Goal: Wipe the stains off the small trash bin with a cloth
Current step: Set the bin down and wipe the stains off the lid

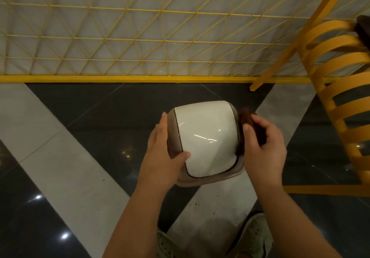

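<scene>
The small trash bin (206, 137) stands on the floor in the middle of the head view, seen from above: a glossy white swing lid in a beige rim. My left hand (163, 153) grips the bin's left side, thumb resting on the lid's lower left edge. My right hand (264, 149) holds a dark brown cloth (248, 121) pressed against the bin's right side. Most of the cloth is hidden behind my fingers and the bin's rim.
A yellow wire-mesh fence (140, 37) with a yellow base rail runs across the back. A yellow slatted chair (340, 89) stands at the right, close to my right hand. The floor has dark and light tiles, with small dark specks (197, 204) near my shoes (254, 235).
</scene>
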Demonstrator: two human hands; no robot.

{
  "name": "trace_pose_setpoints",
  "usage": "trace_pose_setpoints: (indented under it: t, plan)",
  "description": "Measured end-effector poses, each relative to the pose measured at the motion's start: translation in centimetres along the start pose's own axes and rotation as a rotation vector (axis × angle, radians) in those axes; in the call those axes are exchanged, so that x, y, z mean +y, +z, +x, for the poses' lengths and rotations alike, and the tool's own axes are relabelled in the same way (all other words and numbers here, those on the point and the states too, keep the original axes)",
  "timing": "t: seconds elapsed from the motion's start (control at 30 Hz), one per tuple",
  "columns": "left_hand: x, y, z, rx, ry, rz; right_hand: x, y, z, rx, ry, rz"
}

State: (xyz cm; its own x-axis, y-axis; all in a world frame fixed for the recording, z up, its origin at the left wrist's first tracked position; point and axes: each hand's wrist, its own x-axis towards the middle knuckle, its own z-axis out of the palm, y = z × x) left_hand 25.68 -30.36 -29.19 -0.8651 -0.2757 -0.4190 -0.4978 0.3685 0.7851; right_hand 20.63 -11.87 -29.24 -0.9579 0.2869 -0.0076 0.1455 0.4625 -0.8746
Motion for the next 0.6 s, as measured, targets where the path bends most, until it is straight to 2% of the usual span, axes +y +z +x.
trace_pose_setpoints:
  t: [0.13, 0.23, 0.3, 0.5, 0.6]
  plan:
    - [-0.3, 0.3, 0.2, -0.001, 0.085, 0.036, -3.4, 2.3, 3.5, -0.131, -0.353, -0.211]
    - [-0.5, 0.4, 0.4, -0.007, 0.06, 0.023, -4.1, 4.8, 5.2, -0.301, -0.465, -0.503]
    - [-0.6, 0.4, 0.5, -0.017, 0.056, 0.016, -4.2, 6.2, 5.2, -0.364, -0.496, -0.6]
    - [-1.0, 0.3, 0.7, -0.015, 0.071, -0.014, -4.9, 8.5, 2.4, -0.521, -0.801, -0.539]
    - [-1.0, 0.4, 0.8, -0.013, 0.053, -0.022, -4.3, 7.5, 0.8, -0.517, -0.847, -0.503]
